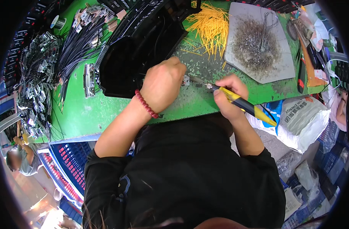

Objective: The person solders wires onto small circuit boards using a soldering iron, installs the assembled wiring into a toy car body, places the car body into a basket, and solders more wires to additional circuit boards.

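Note:
My right hand (231,97) grips a yellow-and-black soldering iron (246,105), its tip pointing left over the bench. The tip reaches close to a small silvery metal piece (186,80) beside my left hand. My left hand (165,82) is closed with its back up, a red bead bracelet on the wrist. Its fingertips are turned under, so what they hold is hidden. Just beyond and left of it lies a black plastic housing (123,65), open side up, with a thin black cable inside. Whether my left hand touches the housing, I cannot tell.
On the green bench (77,118) are black wires (77,49) with metal ends, a heap of shiny metal parts (40,72), a wire spool (58,23) and thin yellow strips (210,26). A grey board (239,72) bears dark debris. White sacks (302,122) stand right; another person (25,156) sits left.

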The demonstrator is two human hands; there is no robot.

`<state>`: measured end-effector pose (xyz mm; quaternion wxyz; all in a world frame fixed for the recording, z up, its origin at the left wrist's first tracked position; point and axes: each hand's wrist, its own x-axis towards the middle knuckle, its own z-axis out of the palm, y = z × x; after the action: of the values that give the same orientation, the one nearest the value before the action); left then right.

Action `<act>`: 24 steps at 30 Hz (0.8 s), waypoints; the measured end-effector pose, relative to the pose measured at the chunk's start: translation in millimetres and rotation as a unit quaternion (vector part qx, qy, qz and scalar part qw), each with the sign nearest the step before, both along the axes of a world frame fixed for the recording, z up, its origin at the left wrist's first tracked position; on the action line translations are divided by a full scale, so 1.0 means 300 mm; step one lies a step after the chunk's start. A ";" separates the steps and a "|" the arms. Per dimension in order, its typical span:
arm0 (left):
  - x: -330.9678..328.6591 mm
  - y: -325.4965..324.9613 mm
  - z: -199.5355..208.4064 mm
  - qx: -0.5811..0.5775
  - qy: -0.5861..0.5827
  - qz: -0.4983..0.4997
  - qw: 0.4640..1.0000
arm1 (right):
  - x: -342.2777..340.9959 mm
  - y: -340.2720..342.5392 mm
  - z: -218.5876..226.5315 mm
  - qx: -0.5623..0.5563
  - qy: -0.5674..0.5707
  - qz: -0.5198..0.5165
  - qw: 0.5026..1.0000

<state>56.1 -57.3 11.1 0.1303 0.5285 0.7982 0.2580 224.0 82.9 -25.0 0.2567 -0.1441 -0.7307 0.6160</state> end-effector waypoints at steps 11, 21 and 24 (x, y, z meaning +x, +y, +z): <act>0.000 -0.001 -0.003 0.003 0.007 0.001 1.000 | 0.006 -0.005 0.001 -0.077 0.023 -0.022 0.997; 0.006 -0.001 -0.004 0.007 0.013 0.009 1.000 | -0.006 0.002 0.014 0.038 -0.003 -0.004 0.999; 0.008 -0.003 -0.007 0.011 0.012 0.010 1.000 | 0.008 -0.003 0.007 0.027 -0.031 0.028 0.999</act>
<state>58.3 -58.4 9.1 0.1129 0.5246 0.8023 0.2616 226.4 82.0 -23.0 0.2204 -0.1353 -0.7581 0.5986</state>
